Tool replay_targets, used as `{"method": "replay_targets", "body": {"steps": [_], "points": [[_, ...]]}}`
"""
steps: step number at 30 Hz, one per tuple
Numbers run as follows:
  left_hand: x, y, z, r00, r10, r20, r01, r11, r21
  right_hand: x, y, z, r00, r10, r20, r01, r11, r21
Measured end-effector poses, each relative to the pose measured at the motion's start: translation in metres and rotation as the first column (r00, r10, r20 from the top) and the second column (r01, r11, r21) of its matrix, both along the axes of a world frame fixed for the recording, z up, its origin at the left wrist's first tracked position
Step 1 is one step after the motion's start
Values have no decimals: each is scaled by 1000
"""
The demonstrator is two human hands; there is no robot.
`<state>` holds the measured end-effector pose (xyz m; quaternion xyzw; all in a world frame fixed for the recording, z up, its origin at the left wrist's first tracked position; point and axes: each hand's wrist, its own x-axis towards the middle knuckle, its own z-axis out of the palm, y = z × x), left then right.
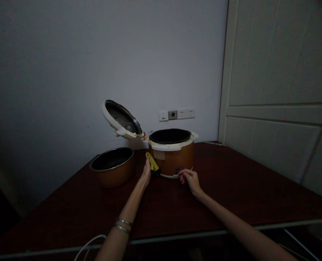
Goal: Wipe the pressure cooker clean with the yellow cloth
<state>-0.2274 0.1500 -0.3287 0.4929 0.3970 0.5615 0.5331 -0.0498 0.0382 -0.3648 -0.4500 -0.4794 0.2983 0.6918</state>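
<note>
An electric pressure cooker (174, 156) with an orange-brown body and white rim stands on the table, its hinged lid (122, 121) tilted up to the left. My left hand (147, 171) is closed on a slim yellow tool with black ends (152, 163), held against the cooker's front left side; its exact kind is unclear. At the cooker's lower front, my right hand (189, 179) has its fingers drawn together beside a small dark part (180, 169) near the base. Whatever its fingertips hold, if anything, is too small to make out.
A round inner pot (112, 174) with a dark inside sits left of the cooker. Wall sockets (186, 114) are behind it, and a white door (275, 108) stands at the right. A white cable (91, 241) crosses the front edge of the dark red table (231, 195).
</note>
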Motion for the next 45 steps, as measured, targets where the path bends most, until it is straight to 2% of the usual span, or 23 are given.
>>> {"method": "replay_targets", "body": {"steps": [4,6,10,12,13,14,15,17,19,20,23,26,30,32,35,37,39,45], "points": [[3,-18,14,993,-58,101,54,998,37,0,-1,2,1000,-14,4,14,1000,9],[5,-29,16,985,-84,152,80,996,35,1,0,2,1000,-12,-3,12,1000,20],[7,-48,5,983,-95,155,103,994,-46,4,0,0,998,-52,47,50,998,47],[8,-55,-2,985,-107,136,117,991,-69,4,-4,0,973,-139,184,120,987,111],[8,-57,-3,985,-116,131,127,989,-76,2,-7,1,936,-190,297,142,974,174],[8,-60,-3,984,-127,127,138,987,-80,-1,-11,3,871,-237,430,135,958,253],[7,-62,-3,983,-138,123,149,985,-84,-5,-15,5,774,-277,570,87,937,337],[4,-67,1,980,-158,118,169,981,-91,-19,-21,10,504,-341,794,-88,894,440],[-1,-69,4,980,-166,108,178,978,-108,-37,-22,15,248,-380,891,-216,875,434],[-6,-69,5,982,-162,99,173,977,-124,-45,-20,16,164,-391,906,-214,882,419],[-20,-62,3,992,-112,62,121,977,-173,-62,-4,14,16,-393,919,-121,912,392],[-31,-43,-2,1000,-9,24,13,985,-172,-65,17,7,-88,-409,908,-109,910,399],[-32,-14,-12,988,149,-37,-153,977,-146,-63,33,2,-139,-473,870,-143,879,455],[-30,-4,-17,981,185,-54,-191,972,-135,-66,37,1,-163,-505,848,-141,862,487],[-30,6,-23,975,213,-60,-218,970,-107,-71,44,0,-245,-532,811,-165,847,505],[-31,10,-27,974,217,-60,-222,970,-94,-75,50,-1,-302,-530,793,-201,848,490],[-31,12,-31,977,202,-65,-208,973,-97,-77,54,-4,-324,-511,796,-224,859,460],[-31,8,-39,996,63,-55,-70,987,-144,-69,47,-9,-253,-445,859,-290,882,372]]}}
